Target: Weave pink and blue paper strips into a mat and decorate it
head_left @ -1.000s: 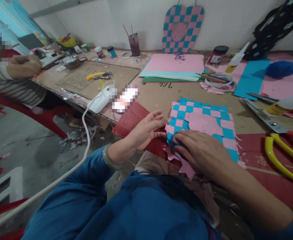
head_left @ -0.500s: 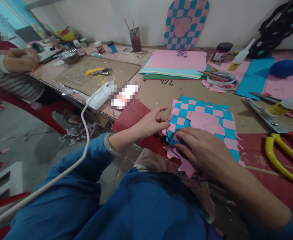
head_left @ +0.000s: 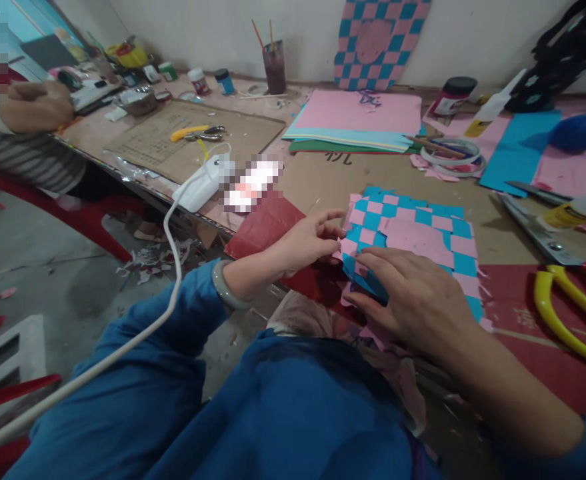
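A pink-and-blue woven paper mat (head_left: 423,217), checkered with a plain pink patch in its middle, lies before me at the table's near edge. My left hand (head_left: 313,243) is at its left edge, curled fingers and thumb closed on the paper there. My right hand (head_left: 417,293) lies over the near left corner, fingers on top and thumb below, pinching a blue strip that bends up. Part of the near edge is hidden under this hand. Pink paper hangs below it.
Scissors with yellow handles (head_left: 547,300) and a glue bottle (head_left: 573,210) lie to the right. Stacked coloured paper (head_left: 357,120) is behind the mat. A white power strip (head_left: 205,183) with a cable is at left. A co-worker's arms (head_left: 35,107) rest at far left.
My left fingers have come down from a raised, spread pose onto the mat's left edge. The near corner strip under my right hand now bends up more, and the pink points below are less visible.
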A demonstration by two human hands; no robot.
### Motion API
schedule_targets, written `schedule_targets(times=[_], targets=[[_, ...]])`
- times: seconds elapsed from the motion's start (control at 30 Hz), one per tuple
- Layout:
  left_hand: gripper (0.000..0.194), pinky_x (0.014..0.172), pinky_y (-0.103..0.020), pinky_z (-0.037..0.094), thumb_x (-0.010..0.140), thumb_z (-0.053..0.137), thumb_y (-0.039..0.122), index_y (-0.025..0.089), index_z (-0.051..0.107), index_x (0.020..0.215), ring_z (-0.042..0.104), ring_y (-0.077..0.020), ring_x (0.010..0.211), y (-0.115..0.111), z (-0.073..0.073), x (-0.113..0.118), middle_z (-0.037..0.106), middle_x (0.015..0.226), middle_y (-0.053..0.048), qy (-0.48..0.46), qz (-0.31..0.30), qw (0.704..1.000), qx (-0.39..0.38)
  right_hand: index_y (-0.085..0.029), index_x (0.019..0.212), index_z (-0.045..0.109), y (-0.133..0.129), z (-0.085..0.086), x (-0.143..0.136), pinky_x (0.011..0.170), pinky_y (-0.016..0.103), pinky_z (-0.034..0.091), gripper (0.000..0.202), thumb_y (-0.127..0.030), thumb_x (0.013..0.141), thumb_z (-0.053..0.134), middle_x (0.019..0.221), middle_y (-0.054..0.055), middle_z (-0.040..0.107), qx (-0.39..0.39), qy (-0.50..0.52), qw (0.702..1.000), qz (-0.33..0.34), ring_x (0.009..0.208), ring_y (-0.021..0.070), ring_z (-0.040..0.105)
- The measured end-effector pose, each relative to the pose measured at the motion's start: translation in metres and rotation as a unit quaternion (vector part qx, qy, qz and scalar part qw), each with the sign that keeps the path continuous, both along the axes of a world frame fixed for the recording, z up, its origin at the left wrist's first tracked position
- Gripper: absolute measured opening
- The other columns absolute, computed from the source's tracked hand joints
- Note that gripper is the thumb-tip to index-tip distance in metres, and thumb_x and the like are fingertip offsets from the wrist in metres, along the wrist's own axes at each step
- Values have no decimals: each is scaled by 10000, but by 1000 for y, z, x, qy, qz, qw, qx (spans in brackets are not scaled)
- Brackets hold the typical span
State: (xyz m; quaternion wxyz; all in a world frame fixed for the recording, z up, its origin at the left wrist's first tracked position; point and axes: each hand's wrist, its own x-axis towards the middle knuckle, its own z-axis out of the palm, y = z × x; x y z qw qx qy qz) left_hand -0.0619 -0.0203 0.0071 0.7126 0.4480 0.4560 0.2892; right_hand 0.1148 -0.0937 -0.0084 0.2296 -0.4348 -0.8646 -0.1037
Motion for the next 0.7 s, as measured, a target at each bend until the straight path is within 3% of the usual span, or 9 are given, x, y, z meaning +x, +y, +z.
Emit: schedule_targets(times=[0.1,0.33,0.4,0.47,0.53,0.6,0.7], targets=[[547,587,-172,495,743,520,-71,180,485,1227,567,-29,617,-1,4,3,574,841,29,-13,9,1000,-14,-142,948,607,-1,5,-5,712,344,434,320,-443,845,579,948,101,664,4,-17,999,-36,834,244,602],[543,605,-203,495,749,538,-31,184,479,1244,584,-45,636,-2,2,7,592,926,-13,-29,3,999,-15,-161,759,620,0,9,-14,640,312,344,191,-274,871,513,725,56,642,11,-55,995,-88,696,194,559],[550,623,-222,498,766,565,38,191,444,1280,587,-55,653,-5,-3,3,592,1042,-51,8,-7,999,41,-163,721,624,1,7,-12,625,306,329,222,-239,878,486,705,50,648,13,-47,994,-96,671,179,551],[517,678,-246,498,780,590,122,195,450,1272,591,-70,702,-11,-10,-5,572,1157,-83,79,-2,982,174,-166,697,625,1,6,-10,605,302,314,249,-230,881,470,691,45,650,7,-38,993,-107,658,170,548],[369,777,-278,480,805,587,189,185,528,1170,594,-107,810,-21,-18,-16,587,1164,-86,162,3,920,357,-170,683,621,2,7,-8,588,299,298,265,-232,883,458,697,41,656,-12,-34,993,-114,662,164,555],[167,826,-308,446,853,556,254,180,609,993,583,-153,900,-32,-26,-26,641,1033,-71,222,-63,829,509,-172,675,616,3,7,-7,578,295,287,274,-238,884,452,706,34,660,-36,-29,992,-117,671,159,563],[204,748,-321,401,897,508,337,186,644,921,558,-175,854,-46,-32,-32,653,934,-67,290,-174,686,644,-175,685,617,4,7,-7,567,294,276,266,-250,883,456,718,28,664,-70,-18,990,-125,680,156,571]])
